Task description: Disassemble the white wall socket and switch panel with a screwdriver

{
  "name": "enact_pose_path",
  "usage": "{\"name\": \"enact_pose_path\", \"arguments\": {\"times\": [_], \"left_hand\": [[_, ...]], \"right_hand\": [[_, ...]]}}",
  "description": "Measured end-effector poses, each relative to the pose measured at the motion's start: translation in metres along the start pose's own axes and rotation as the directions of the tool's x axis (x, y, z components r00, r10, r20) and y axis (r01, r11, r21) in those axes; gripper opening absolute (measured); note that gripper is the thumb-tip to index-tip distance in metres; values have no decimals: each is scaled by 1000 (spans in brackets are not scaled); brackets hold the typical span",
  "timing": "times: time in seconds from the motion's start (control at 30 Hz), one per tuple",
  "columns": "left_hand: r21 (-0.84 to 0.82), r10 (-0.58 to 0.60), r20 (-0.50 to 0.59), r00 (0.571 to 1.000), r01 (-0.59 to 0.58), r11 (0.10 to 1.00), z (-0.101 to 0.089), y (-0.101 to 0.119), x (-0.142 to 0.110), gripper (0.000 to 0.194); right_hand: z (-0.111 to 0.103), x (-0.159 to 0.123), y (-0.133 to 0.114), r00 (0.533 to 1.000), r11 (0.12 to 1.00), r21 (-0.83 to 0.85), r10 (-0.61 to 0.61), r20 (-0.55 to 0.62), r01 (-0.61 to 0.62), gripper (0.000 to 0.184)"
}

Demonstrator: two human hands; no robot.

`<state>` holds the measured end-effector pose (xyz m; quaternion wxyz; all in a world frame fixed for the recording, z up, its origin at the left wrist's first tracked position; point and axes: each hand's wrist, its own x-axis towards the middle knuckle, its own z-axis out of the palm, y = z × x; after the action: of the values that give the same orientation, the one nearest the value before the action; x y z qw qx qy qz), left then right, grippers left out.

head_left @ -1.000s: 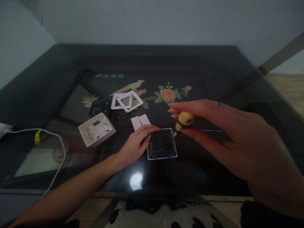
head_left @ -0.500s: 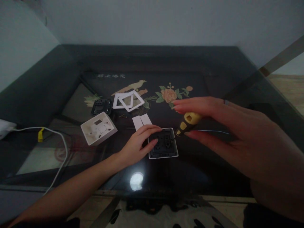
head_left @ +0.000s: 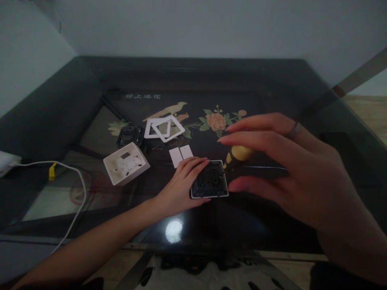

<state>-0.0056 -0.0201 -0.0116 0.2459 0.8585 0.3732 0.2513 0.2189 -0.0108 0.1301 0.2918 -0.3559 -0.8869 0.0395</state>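
Note:
A square switch module (head_left: 211,180) with a white rim and dark inner parts is tilted up on the dark glass table (head_left: 248,84). My left hand (head_left: 181,183) grips its left side, fingers over the top edge and thumb under the near edge. My right hand (head_left: 290,169) holds a yellow and black screwdriver (head_left: 237,156) by the handle, fingers curled around it. The screwdriver's tip points down-left at the module's right top corner. A ring sits on one right-hand finger.
A white back box (head_left: 126,163) lies left of the module. Two white square frames (head_left: 164,128), a black inner part (head_left: 130,136) and two white rocker covers (head_left: 180,155) lie behind. A white cable (head_left: 75,177) with a yellow tag runs along the left.
My left hand has closed around the module's left side and tipped its near edge up. My right hand has risen slightly with the screwdriver and its fingers have spread over the handle.

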Motion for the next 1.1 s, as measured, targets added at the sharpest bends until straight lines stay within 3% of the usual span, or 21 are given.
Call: {"name": "enact_pose_path", "arguments": {"times": [0.1,0.17,0.27,0.37,0.47,0.57,0.67,0.77,0.83,1.0,1.1], "left_hand": [[4,25,11,1000,-25,1000,-4,-3,1,98],[-44,30,22,999,-29,999,-8,-3,2,99],[-123,-1,7,1000,2,992,-14,-1,2,82],[-137,-19,-10,1000,18,990,-14,-1,2,66],[-130,-28,9,1000,29,991,-11,-2,1,68],[-127,-47,25,999,49,991,-9,-3,0,71],[-130,-54,27,998,57,990,-9,-2,-1,71],[-130,-62,35,997,66,989,-10,-2,-1,71],[-124,-62,37,997,66,990,-10,-1,-1,71],[-120,-62,36,997,66,991,-10,-1,0,69],[-117,-60,42,997,64,991,-11,-1,0,70]], "right_hand": [[8,1,1,992,994,-110,-2,-124,-12,27],[7,1,1,992,994,-101,35,-124,-47,21],[-2,1,2,998,998,-14,64,10,-64,35],[-7,0,4,991,997,70,11,132,-20,41],[-2,0,3,999,1000,11,-12,33,11,31],[3,0,-1,991,993,-107,38,-127,-52,26],[-1,0,-2,993,994,-41,99,-58,-102,40],[-7,-1,2,996,997,54,43,77,-47,38],[-6,-1,5,998,999,34,20,54,-22,29],[5,1,6,991,996,-91,9,-133,-22,24],[1,1,8,994,997,-26,72,-77,-74,36]]}}
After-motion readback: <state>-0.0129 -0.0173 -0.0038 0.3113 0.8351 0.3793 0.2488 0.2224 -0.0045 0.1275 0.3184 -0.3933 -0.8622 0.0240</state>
